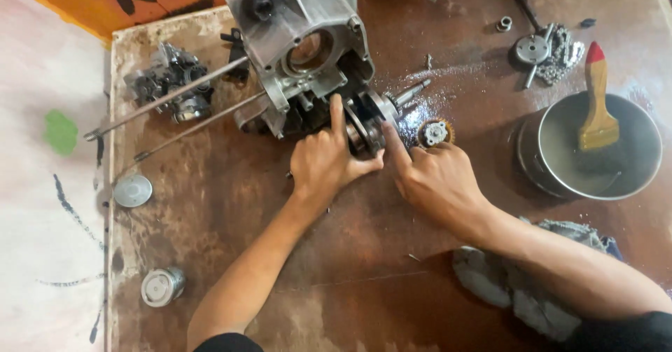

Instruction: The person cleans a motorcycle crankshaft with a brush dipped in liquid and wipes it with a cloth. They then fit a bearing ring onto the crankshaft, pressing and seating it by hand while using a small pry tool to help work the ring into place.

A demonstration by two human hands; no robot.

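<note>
Biggest thing here is the counter [294,254], a brown, oily, scuffed board. At the far edge sits a silver engine case [301,37], tipped on its side with a round bore facing up, and two long thin rods [168,100] poke out of it toward the left.

Next down in size, a round metal bowl [609,152] sits on the right with a wooden-handled brush [598,107] leaning in it, red tip on the handle. A grey rag [511,289] lies crumpled near the front right, partly under the right forearm. Far left there's a dark grimy carburettor-looking lump [171,79], can't tell exactly what it is.

Both hands are on the gear cluster [367,124] sticking out of the bottom of the case, middle of the counter's far half. Left hand [325,163] has its grip loosely curled, index finger pointing up against the case and thumb pressed to the gears. Right hand [437,177] is mostly clenched with just the index finger stretched out, tip touching the same gears. Neither one is really wrapped around anything.

Small stuff: a sprocket with chain [549,51] at the far right, a little toothed gear [434,133] just beside the right knuckles, a flat round cap [133,191] and a short piston-like cylinder [162,286] along the left edge.
</note>
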